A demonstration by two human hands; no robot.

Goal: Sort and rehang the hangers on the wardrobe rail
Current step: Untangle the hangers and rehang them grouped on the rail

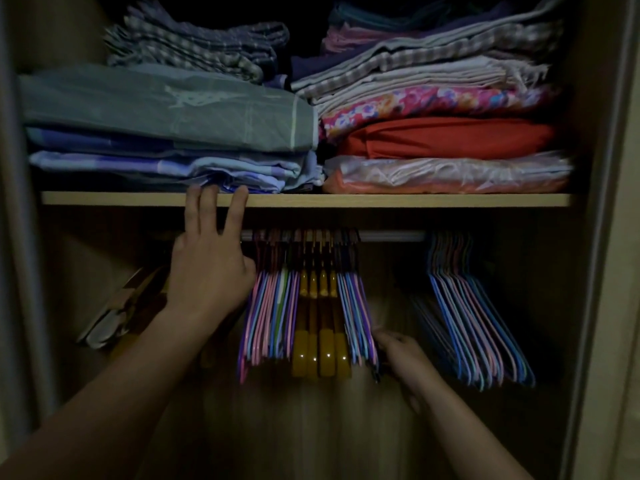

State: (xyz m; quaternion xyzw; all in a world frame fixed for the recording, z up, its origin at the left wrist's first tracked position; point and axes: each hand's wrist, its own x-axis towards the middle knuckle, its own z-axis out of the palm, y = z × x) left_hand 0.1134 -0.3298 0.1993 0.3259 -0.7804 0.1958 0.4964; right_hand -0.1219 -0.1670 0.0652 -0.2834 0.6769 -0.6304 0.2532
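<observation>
- Step in hand, as it appears: you are working on the middle bunch of hangers [304,306], which hangs from the wardrobe rail [391,236] just under the shelf [415,200]; the sorting looks part done, since this bunch mixes kinds.
- Middle bunch: thin pink, blue and purple hangers flank four thick yellow hangers [320,355] at its centre; all hooks sit on the rail, packed close.
- Right bunch: a second bunch of thin hangers [478,323] hangs farther right on the same rail, well apart from the first, with bare rail between.
- Left hand [207,275]: raised at the left edge of the middle bunch, its fingers [239,206] straight and spread, their tips reaching the front edge of the shelf; the thumb side lies against the leftmost hangers. It grasps nothing.
- Right hand [401,355]: low, at the right lower corner of the middle bunch, touching the outermost thin hangers; the dim light hides whether its fingers pinch one, so you cannot tell.
- Next move, as a judgement: you must part one kind from the bunch, lift its hooks clear of the rail, and rehang them with their like.
- Above the shelf: folded linens [166,109] in stacks.
</observation>
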